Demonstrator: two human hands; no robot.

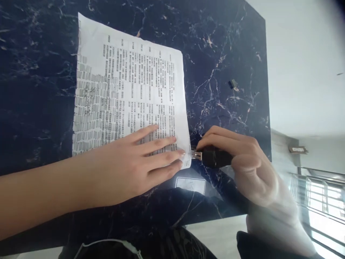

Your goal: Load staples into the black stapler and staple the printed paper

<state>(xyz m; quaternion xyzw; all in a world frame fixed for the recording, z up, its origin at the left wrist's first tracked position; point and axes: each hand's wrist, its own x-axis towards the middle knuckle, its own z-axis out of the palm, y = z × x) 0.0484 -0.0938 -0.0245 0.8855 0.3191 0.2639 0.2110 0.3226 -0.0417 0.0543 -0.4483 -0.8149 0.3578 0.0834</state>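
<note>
A sheet of printed paper (129, 82) lies on the dark table, its left part covered with rows of grey strokes. Spread flat across the lower part of this sheet is my left hand (134, 165), with its fingers pointing toward the sheet's right edge. My right hand (242, 154) is closed around a black stapler (215, 157). The stapler's metal front end meets the right edge of the paper near its lower corner. Whether the paper is between the jaws, I cannot tell.
The blue marbled table (215, 43) ends at the right and along the front, near my body. A small dark block (233, 85) lies to the right of the sheet. A bright reflection shows on the table below the stapler. Railings (318, 190) stand beyond, at the right.
</note>
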